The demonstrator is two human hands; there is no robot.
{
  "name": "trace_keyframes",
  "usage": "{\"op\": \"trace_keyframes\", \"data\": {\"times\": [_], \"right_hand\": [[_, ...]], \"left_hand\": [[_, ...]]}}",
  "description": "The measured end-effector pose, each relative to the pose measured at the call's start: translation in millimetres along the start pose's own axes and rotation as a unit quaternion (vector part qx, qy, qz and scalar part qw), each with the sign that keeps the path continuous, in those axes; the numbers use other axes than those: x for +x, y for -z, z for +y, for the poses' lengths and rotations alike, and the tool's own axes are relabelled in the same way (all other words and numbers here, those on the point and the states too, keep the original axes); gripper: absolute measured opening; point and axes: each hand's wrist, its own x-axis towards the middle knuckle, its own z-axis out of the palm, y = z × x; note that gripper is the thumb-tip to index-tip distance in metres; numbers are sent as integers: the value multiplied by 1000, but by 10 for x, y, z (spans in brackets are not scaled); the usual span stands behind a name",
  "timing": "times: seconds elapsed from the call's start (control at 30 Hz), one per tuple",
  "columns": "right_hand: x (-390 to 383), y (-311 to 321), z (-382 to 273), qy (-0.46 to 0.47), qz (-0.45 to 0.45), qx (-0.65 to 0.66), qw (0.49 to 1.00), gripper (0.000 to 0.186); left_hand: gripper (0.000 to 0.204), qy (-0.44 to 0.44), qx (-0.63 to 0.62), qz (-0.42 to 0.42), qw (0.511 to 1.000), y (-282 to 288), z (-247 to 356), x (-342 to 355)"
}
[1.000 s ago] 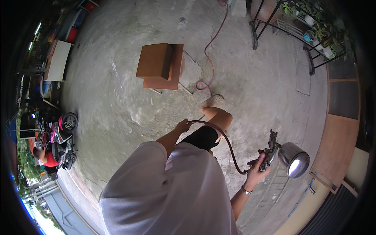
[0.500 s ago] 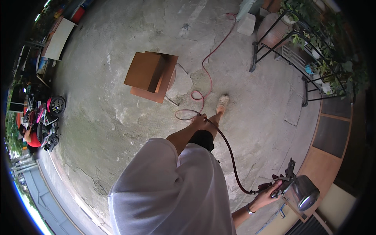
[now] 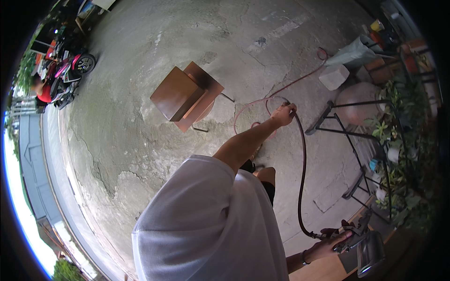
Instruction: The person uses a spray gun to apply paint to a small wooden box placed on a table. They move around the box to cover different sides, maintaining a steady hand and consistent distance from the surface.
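Observation:
My left hand [image 3: 284, 115] reaches forward, its fingers wrapped round a dark red air hose [image 3: 303, 168]. From that hand the hose hangs in a curve down to the spray gun [image 3: 349, 238]. My right hand [image 3: 328, 247] grips this gun at the lower right, and its shiny metal cup [image 3: 370, 253] sticks out beyond my fingers. Ahead and to the left stands a brown box [image 3: 176, 96], set on a flat brown panel [image 3: 213, 84]. Both rest on a stool-like stand with thin metal legs [image 3: 200, 130], most of which the panel hides.
The hose's far length [image 3: 302, 77] lies looped on the cracked concrete floor [image 3: 126, 140]. To the right are a black metal frame [image 3: 349, 133], potted plants [image 3: 398, 136] and a pale block [image 3: 334, 77]. A pink motorcycle [image 3: 70, 70] and a person in red [image 3: 43, 92] are far left.
My left hand has swung forward and to the right, lifting the hose with it. The view has turned rightward, and the right hand keeps hold of the spray gun.

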Motion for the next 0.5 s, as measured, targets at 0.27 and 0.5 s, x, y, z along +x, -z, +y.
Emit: {"op": "trace_keyframes", "data": {"times": [0.27,0.5], "right_hand": [[1598,-1487,-332,93,-131,60,985,33],[3019,-2716,-860,132,-200,105,965,44]], "left_hand": [[33,-104,-40,196,974,1068,1186,1910],[40,-272,-16,318,908,2089,2593,3158]]}}
